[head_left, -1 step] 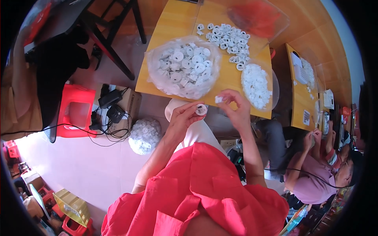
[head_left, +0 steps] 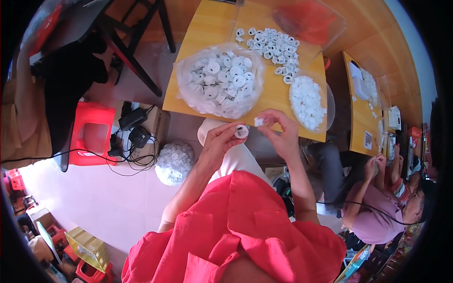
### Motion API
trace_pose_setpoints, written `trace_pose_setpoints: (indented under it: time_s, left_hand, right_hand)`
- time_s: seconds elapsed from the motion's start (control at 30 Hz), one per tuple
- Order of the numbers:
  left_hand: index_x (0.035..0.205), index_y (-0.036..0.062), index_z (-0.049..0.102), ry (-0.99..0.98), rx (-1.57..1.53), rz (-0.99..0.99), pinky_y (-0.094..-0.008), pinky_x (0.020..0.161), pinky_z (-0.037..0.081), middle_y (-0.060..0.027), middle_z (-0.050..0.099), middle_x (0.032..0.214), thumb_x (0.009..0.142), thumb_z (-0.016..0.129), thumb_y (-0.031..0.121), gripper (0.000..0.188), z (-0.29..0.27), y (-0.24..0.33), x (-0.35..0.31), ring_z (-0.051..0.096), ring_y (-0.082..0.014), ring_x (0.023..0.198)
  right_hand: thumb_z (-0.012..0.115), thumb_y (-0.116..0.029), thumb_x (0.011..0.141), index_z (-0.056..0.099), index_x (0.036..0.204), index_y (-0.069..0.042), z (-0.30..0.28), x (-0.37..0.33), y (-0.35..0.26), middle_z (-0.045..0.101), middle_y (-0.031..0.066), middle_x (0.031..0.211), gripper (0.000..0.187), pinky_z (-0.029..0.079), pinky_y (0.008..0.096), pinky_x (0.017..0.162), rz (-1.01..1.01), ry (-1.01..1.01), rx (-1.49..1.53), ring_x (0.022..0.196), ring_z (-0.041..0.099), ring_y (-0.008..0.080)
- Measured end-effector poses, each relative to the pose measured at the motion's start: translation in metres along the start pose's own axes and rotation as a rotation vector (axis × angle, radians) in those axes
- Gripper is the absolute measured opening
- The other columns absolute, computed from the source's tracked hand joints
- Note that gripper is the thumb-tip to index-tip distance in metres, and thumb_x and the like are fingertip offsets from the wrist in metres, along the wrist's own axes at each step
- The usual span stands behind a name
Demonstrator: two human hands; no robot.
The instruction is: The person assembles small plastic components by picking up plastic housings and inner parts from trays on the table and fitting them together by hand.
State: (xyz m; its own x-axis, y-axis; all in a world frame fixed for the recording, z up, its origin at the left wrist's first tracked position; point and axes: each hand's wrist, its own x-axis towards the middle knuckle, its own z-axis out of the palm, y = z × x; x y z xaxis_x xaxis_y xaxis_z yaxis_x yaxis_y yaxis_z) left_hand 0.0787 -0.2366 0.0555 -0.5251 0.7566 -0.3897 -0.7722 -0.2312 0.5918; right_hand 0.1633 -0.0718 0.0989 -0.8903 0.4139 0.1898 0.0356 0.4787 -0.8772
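Left of centre, a clear bag (head_left: 173, 165) packed with whitish parts (head_left: 175, 156) sat on the floor (head_left: 125, 203), above centre an open bag (head_left: 257, 87) brimmed with white discs (head_left: 213, 67), and mid-frame the left hand (head_left: 218, 144) gripped a round white part (head_left: 241, 132) while the right hand (head_left: 283, 134) pinched a small white piece (head_left: 259, 121).

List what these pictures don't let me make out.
Head view, throughout:
Small white piece in right hand: too small, partly covered by fingers.
Round white part in left hand: back hidden behind its front.
Plastic bag: lower contents buried under top pieces.
Table: far end cut by upper edge.
Red thing at table's far right: too blurred to name.
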Motion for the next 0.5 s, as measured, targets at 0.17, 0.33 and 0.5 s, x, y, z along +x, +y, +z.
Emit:
trace_pose_setpoints:
  time_s: [0.17, 0.33, 0.5]
  left_hand:
    - [0.115, -0.0038, 0.055, -0.031, 0.051, 0.029, -0.0285, 0.085, 0.05, -0.013, 0.06, 0.106, 0.092, 0.045, 0.012, 0.029, 0.002, 0.003, -0.006, 0.06, -0.018, 0.095]
    - [0.117, -0.0034, 0.054, -0.04, 0.044, 0.015, -0.0277, 0.085, 0.05, -0.0131, 0.06, 0.107, 0.092, 0.045, 0.009, 0.029, 0.007, 0.0, -0.008, 0.059, -0.0177, 0.096]
    - [0.118, -0.0036, 0.053, -0.067, 0.045, -0.029, -0.0271, 0.086, 0.05, -0.0133, 0.059, 0.108, 0.092, 0.045, 0.007, 0.03, 0.019, -0.001, -0.009, 0.059, -0.0178, 0.097]
  right_hand:
    - [0.069, 0.004, 0.068, 0.061, 0.098, -0.003, 0.012, -0.007, -0.017, 0.063, 0.0036, 0.093, 0.032, 0.045, 0.0228, 0.066, -0.043, -0.064, 0.092, 0.075, 0.056, 0.011]
    - [0.069, 0.004, 0.068, 0.062, 0.1, -0.006, 0.005, -0.01, -0.018, 0.064, 0.0061, 0.093, 0.034, 0.045, 0.0243, 0.06, -0.173, -0.125, -0.057, 0.076, 0.06, 0.0148]
    - [0.069, 0.005, 0.068, 0.061, 0.101, -0.005, -0.01, -0.015, -0.011, 0.064, 0.0063, 0.093, 0.035, 0.045, 0.0241, 0.059, -0.19, -0.125, -0.059, 0.075, 0.06, 0.0142]
